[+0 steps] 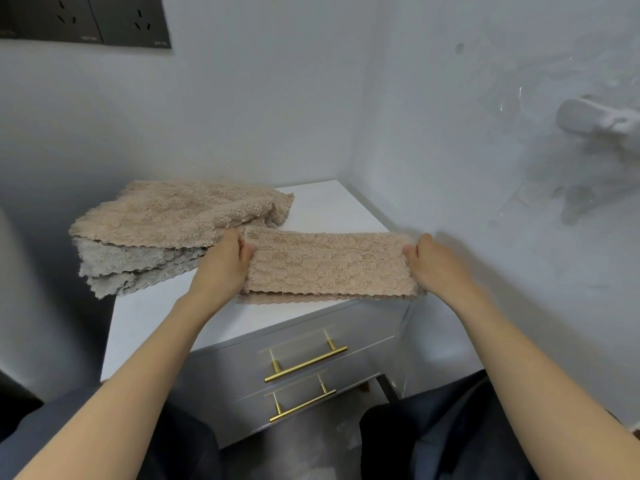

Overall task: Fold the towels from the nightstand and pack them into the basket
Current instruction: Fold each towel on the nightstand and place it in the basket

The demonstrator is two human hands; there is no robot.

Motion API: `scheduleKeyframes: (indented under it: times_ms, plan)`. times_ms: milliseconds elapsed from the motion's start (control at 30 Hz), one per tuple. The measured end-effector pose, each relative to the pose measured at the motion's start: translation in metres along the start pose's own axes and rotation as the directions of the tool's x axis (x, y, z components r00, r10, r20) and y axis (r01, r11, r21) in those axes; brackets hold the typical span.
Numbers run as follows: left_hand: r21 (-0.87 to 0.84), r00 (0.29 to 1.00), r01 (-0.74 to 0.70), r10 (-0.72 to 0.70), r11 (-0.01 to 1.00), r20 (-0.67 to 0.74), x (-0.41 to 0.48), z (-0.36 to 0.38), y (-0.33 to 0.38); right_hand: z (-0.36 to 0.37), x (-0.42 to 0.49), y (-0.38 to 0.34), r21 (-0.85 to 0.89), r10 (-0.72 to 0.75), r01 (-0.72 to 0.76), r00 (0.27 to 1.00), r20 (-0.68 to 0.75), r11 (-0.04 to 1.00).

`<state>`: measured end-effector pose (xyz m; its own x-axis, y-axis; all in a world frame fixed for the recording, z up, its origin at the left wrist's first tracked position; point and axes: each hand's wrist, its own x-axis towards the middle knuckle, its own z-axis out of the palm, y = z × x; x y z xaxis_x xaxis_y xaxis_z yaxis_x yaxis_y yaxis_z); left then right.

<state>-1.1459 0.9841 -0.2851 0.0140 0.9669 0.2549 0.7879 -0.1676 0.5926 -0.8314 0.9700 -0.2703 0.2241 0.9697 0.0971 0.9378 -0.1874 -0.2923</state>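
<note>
A beige fluffy towel (pixel 329 263), folded into a long strip, lies across the front right of the white nightstand (pixel 145 317). My left hand (pixel 225 261) grips its left end and my right hand (pixel 436 263) grips its right end, thumbs on top. Behind and to the left sits a pile of more towels (pixel 173 216): a beige one on top, grey ones (pixel 131 261) underneath, hanging over the nightstand's left edge. No basket is in view.
The nightstand stands in a corner between two white walls. Its two drawers carry gold bar handles (pixel 304 363). Dark wall sockets (pixel 86 19) are at the top left. A white fixture (pixel 595 116) sticks out of the right wall. My knees are at the bottom.
</note>
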Motion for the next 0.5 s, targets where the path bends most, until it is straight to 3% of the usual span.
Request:
scheduleKeyframes:
  times_ms: [167,267,333,400,500]
  plan:
    - [0.204,1.0,-0.016,0.02,0.979,-0.014,-0.007,-0.002,0.004,0.004,-0.001,-0.003,-0.08,0.027,-0.027,1.0,-0.012,0.996]
    - [0.377,0.996,-0.004,0.037,0.926,-0.079,-0.013,-0.003,0.016,0.003,-0.009,-0.015,-0.127,-0.02,-0.001,0.987,-0.16,0.992]
    - [0.449,0.983,-0.072,0.139,0.891,-0.116,-0.013,0.0,0.025,0.005,-0.016,-0.032,-0.211,-0.144,0.091,0.957,-0.251,0.973]
    - [0.43,0.96,-0.187,0.257,0.883,-0.11,-0.013,0.007,0.033,0.014,-0.024,-0.05,-0.174,-0.277,0.235,0.918,-0.284,0.956]
    - [0.241,0.95,-0.3,0.312,0.923,-0.01,-0.014,0.023,0.046,0.03,-0.032,-0.074,0.028,-0.378,0.391,0.903,-0.203,0.92]
